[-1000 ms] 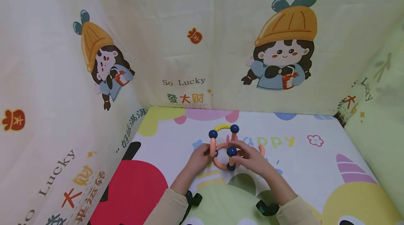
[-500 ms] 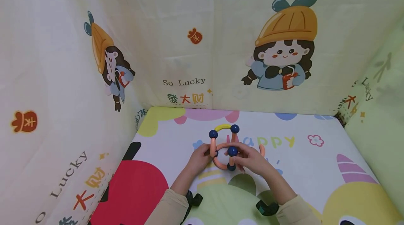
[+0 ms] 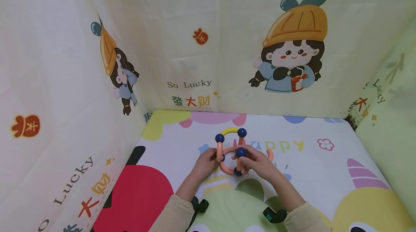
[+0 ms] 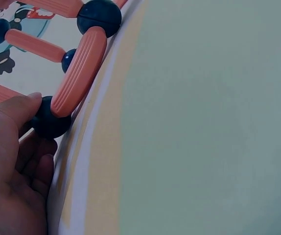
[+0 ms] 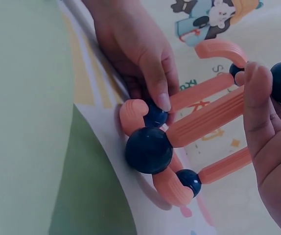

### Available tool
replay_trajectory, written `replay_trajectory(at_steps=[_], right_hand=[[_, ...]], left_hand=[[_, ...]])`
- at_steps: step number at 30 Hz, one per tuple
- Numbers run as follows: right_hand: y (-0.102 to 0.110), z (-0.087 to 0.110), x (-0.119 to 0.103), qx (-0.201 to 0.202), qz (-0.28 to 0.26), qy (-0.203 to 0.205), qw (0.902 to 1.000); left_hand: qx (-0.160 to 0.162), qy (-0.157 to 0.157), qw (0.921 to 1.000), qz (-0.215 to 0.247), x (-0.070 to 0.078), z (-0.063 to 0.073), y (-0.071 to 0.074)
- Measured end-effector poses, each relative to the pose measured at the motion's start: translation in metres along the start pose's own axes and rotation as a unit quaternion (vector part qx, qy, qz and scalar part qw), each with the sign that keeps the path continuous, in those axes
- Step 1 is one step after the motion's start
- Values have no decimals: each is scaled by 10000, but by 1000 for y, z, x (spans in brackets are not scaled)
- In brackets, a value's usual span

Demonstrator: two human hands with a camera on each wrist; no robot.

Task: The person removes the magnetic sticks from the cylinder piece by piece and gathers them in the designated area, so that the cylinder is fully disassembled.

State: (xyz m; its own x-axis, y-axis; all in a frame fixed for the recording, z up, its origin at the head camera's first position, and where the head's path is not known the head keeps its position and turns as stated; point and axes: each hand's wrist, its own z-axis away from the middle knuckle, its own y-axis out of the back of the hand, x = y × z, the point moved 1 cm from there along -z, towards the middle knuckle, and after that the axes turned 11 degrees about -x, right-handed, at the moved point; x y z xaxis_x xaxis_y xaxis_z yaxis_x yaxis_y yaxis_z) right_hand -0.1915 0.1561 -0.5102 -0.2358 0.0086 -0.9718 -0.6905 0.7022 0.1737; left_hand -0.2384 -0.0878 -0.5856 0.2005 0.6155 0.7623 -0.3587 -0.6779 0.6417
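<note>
A magnetic stick-and-ball toy stands on the mat, made of orange rods and navy balls. Curved orange rods (image 3: 226,171) form its round base, and straight ones rise from it. A curved yellow rod (image 3: 229,130) bridges two balls at the back top. My left hand (image 3: 205,162) pinches a navy ball (image 4: 51,118) at the base's left side, thumb on top. My right hand (image 3: 260,163) holds the navy ball (image 3: 241,152) on top of the front right upright rod (image 5: 209,117), between thumb and fingers. Part of that ball is hidden by the fingers in the right wrist view.
Just beyond my right hand a curved orange rod (image 3: 270,154) shows; whether it joins the toy I cannot tell. The printed mat (image 3: 312,174) is enclosed by cloth walls (image 3: 234,44) at the back and sides.
My right thumb has moved up onto the navy ball, which has shifted slightly right and up. My left hand stays in place. The left cloth wall has shifted to the right.
</note>
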Motion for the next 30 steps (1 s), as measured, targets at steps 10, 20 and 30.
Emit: replay_trajectory(at_steps=[10, 20, 30], right_hand=[[10, 5, -7, 989, 764, -957, 9875], [37, 15, -5, 1526, 1341, -1406, 9690], [79, 29, 14, 2042, 1885, -2126, 9368]], left_hand=[[-19, 51, 9998, 213, 4, 2, 2], [-37, 120, 9997, 221, 3, 1, 2], [-36, 98, 9997, 205, 2, 1, 2]])
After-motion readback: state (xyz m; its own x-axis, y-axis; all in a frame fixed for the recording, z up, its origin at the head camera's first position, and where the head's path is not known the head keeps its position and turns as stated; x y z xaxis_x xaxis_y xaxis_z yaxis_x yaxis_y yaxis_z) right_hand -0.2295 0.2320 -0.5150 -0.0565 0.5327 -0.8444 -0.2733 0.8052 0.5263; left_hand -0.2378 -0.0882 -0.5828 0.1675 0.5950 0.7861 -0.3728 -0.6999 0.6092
